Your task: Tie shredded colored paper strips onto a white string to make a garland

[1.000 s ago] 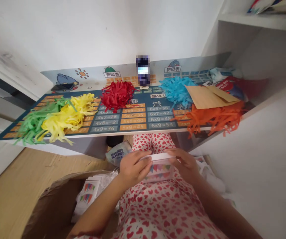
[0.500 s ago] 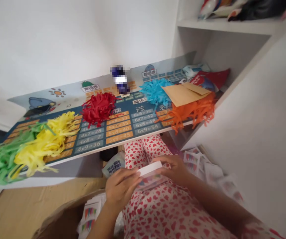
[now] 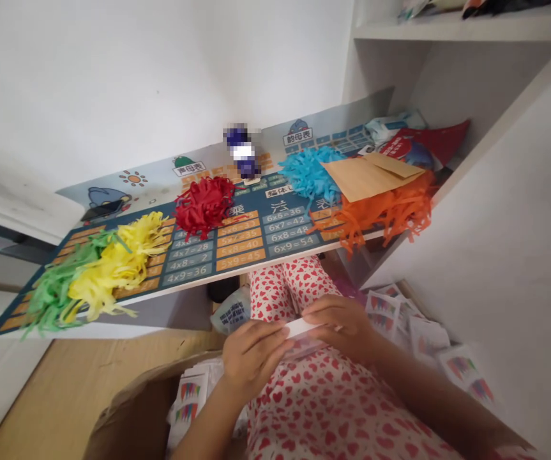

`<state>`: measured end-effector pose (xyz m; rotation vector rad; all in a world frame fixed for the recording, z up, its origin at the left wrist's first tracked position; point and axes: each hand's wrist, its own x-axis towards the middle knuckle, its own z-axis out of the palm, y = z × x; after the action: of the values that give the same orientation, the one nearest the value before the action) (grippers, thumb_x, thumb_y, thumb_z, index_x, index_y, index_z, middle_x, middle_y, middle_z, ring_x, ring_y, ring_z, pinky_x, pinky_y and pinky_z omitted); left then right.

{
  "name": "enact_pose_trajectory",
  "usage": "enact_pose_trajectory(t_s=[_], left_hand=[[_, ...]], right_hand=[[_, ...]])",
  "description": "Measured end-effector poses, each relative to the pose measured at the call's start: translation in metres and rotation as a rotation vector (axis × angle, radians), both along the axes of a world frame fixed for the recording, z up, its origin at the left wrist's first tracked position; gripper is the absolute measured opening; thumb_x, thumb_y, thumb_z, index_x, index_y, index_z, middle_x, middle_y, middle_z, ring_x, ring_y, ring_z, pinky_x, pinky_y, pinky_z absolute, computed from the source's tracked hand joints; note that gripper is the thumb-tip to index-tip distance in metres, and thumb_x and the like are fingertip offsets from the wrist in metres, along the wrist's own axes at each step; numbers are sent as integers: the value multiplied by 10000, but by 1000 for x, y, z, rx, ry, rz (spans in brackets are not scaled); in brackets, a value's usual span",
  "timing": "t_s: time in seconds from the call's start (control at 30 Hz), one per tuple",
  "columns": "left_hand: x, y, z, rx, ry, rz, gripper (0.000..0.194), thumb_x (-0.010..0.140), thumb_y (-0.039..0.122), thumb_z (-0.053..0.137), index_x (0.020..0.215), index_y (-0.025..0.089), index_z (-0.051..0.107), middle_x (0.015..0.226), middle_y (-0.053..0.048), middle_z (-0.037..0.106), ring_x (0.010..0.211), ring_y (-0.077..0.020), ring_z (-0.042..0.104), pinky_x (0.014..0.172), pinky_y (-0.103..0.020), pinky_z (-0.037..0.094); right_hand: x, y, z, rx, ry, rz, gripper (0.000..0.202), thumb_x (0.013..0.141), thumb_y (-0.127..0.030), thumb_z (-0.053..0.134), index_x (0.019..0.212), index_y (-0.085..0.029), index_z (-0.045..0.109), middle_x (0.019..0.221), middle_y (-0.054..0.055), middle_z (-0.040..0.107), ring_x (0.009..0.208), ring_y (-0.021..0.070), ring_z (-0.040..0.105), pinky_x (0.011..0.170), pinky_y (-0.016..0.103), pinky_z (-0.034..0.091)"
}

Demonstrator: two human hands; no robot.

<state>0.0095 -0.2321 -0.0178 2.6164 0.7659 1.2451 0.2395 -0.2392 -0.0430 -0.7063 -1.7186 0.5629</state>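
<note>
Over my lap, both hands are closed on a clear plastic packet [image 3: 306, 347] with a white strip [image 3: 299, 328] along its top edge. My left hand [image 3: 256, 354] pinches the strip's left end, fingers pointing right. At the other end, my right hand [image 3: 339, 324] has its fingers laid over the strip. Much of the packet is hidden by the fingers, and its contents are blurred. Similar packets with a coloured pennant picture [image 3: 189, 399] fill a cardboard box [image 3: 126, 409] by my left forearm. More such packets [image 3: 383, 310] lie to the right of my right arm.
Ahead stands a desk with a printed times-table mat [image 3: 191, 259]. On it lie green [image 3: 57, 291], yellow [image 3: 117, 268], red [image 3: 205, 206], blue [image 3: 311, 169] and orange [image 3: 380, 214] tissue tassels. A brown envelope [image 3: 371, 179] rests over the orange one. White shelving [image 3: 495, 191] rises on the right.
The view has swung left, so the desk and hands appear further right. My right fingers have come down over the white strip, closer to my left hand, and less of it shows.
</note>
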Motion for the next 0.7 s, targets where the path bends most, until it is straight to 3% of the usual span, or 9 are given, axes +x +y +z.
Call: enact_pose_trajectory(t_s=[0.3, 0.47, 0.53, 0.63, 0.7], left_hand=[[-8, 8, -3, -50, -40, -32, 121, 889, 220, 666, 994, 182, 713, 998, -90, 771, 849, -174, 748, 741, -279, 623], [-6, 11, -1, 26, -30, -32, 125, 906, 195, 634, 984, 175, 730, 938, -68, 781, 803, -157, 752, 717, -238, 622], [-6, 10, 0, 42, -37, -56, 125, 903, 182, 635, 984, 164, 729, 943, -74, 780, 807, -153, 750, 721, -229, 619], [-5, 9, 2, 71, -42, -77, 123, 911, 179, 626, 981, 155, 724, 939, -77, 778, 816, -147, 749, 737, -222, 617], [-6, 8, 3, 88, -30, -67, 127, 919, 191, 617, 984, 158, 721, 933, -75, 779, 815, -142, 748, 740, -218, 615]], right_hand=[[-7, 2, -7, 45, 24, -1, 188, 835, -187, 719, 1018, -226, 698, 936, 66, 751, 835, 158, 716, 739, 257, 580], [14, 18, 3, 21, -43, 129, 291, 856, -380, 703, 1106, -232, 692, 1015, 79, 748, 904, 185, 713, 801, 296, 568], [40, 37, 13, -43, -104, -1, 301, 869, -445, 667, 1076, -231, 712, 1024, 72, 750, 937, 205, 707, 828, 319, 559], [83, 81, 31, -216, -171, -514, 242, 902, -415, 603, 953, -220, 738, 944, 57, 753, 876, 214, 702, 793, 331, 548], [105, 115, 41, -249, -309, -752, 284, 880, -425, 617, 1002, -194, 728, 1012, 87, 738, 932, 239, 682, 844, 357, 526]])
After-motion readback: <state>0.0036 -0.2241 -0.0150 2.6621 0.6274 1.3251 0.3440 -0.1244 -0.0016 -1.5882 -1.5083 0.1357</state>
